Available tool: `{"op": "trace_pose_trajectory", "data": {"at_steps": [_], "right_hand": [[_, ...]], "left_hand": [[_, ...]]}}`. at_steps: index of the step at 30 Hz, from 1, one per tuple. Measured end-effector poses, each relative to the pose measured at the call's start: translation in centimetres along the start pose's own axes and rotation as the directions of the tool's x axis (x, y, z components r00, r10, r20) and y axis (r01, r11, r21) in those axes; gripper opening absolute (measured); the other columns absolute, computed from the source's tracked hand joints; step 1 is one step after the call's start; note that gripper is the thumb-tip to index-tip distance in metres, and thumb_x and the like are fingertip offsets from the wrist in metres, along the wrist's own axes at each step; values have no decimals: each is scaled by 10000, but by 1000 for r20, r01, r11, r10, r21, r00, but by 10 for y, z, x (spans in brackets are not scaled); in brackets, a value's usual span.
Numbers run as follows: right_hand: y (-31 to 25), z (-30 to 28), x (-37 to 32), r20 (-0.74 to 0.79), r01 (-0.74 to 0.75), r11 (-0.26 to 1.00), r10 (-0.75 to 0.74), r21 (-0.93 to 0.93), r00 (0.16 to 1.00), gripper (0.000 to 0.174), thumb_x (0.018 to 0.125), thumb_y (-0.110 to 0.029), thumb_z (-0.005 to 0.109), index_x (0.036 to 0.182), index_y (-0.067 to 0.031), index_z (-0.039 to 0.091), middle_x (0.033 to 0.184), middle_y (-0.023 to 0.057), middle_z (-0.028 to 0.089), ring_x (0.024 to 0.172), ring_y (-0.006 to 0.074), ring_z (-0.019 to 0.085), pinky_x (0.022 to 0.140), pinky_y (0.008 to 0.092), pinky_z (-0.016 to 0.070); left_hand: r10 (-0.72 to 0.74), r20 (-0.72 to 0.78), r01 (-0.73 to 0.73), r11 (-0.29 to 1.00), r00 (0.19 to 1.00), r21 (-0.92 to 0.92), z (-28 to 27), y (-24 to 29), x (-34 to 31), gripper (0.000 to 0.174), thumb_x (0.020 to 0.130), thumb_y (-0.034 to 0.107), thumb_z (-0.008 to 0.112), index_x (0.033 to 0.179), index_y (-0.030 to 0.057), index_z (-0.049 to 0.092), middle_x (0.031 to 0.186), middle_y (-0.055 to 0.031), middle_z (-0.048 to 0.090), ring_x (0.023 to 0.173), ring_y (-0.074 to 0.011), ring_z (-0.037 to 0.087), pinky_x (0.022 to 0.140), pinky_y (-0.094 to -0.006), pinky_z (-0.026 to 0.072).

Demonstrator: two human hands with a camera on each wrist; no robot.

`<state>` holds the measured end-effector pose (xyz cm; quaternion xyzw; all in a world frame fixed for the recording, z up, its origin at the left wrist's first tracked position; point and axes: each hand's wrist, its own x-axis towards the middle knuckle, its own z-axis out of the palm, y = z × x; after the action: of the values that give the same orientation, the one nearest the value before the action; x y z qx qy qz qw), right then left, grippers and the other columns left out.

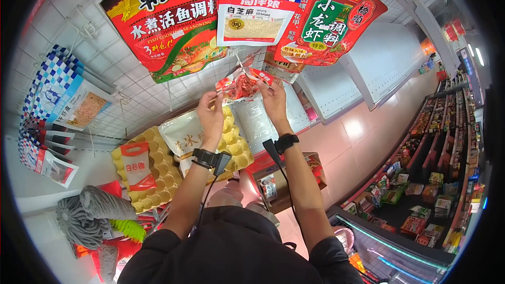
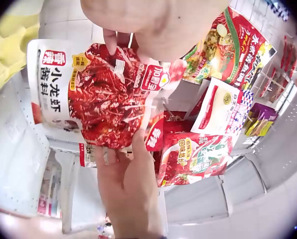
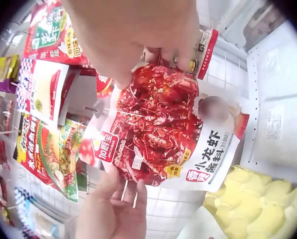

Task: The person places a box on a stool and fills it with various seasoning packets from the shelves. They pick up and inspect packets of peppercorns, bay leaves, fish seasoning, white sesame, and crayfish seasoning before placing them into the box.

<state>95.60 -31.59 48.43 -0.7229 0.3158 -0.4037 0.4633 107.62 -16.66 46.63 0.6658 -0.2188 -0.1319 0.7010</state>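
Note:
Between both hands is a red and white crayfish seasoning pouch (image 1: 243, 87), its top edge close to a metal hook on the wire rack. The left hand (image 1: 211, 121) pinches the pouch's left edge, and the right hand (image 1: 274, 106) pinches its right edge. In the left wrist view the pouch (image 2: 106, 97) faces the camera, with the left hand (image 2: 153, 25) at the top and the right hand (image 2: 126, 191) below. The right wrist view shows the pouch (image 3: 156, 124) with the right hand (image 3: 133, 35) above and the left hand (image 3: 113, 214) below.
Large hanging packets, including a fish seasoning bag (image 1: 176, 34) and a white sesame bag (image 1: 255, 18), are above the hands. Yellow egg trays (image 1: 158, 160) are below left, beside grey mops (image 1: 81, 223). Shelving (image 1: 336, 87) stands at the right.

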Motion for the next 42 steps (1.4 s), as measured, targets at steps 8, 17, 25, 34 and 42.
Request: {"op": "trace_pose_trajectory", "data": {"at_steps": [8, 17, 25, 34, 42], "right_hand": [[-29, -54, -56, 75, -239, 915, 227, 325, 971, 260, 1003, -208, 605, 1121, 12, 673, 937, -22, 673, 806, 20, 553, 715, 210, 463], [-78, -133, -152, -140, -264, 842, 367, 471, 920, 267, 1018, -245, 579, 1097, -15, 691, 911, -27, 664, 796, 39, 574, 683, 227, 480], [-190, -152, -223, -85, -241, 810, 335, 534, 938, 238, 1011, -170, 579, 1161, 3, 648, 1028, -15, 663, 903, 52, 574, 821, 227, 475], [-154, -298, -259, -250, -61, 996, 44, -61, 967, 489, 860, -132, 724, 1303, -33, 542, 1298, 151, 588, 1197, 271, 567, 1005, 394, 447], [-153, -328, -313, 54, -339, 762, 373, 552, 926, 547, 871, -5, 709, 1353, 17, 451, 1259, 104, 622, 1101, 146, 615, 941, 302, 510]], "left_hand": [[135, 139, -140, 990, 981, 24, -11, 46, -32, 60, 944, 61, 637, 941, 1, 626, 856, -15, 642, 760, -77, 550, 724, -234, 456], [74, 398, -151, 975, 914, 165, 5, 57, -161, 522, 863, 84, 722, 1294, 20, 434, 1337, -141, 459, 1208, -211, 497, 984, -355, 448], [62, 372, -7, 989, 926, -147, 89, 93, -262, 698, 872, 36, 670, 1464, -8, 305, 1390, -152, 443, 1305, -265, 451, 1077, -386, 388], [-148, 733, 491, 826, 663, -277, 58, 139, -256, 352, 973, 86, 601, 1294, -44, 536, 1244, -103, 622, 1082, -146, 602, 919, -299, 488], [-232, 845, 444, 896, 482, -7, 78, 199, -295, 404, 940, 54, 625, 1310, -45, 498, 1206, -117, 640, 1058, -158, 638, 911, -306, 516]]}}
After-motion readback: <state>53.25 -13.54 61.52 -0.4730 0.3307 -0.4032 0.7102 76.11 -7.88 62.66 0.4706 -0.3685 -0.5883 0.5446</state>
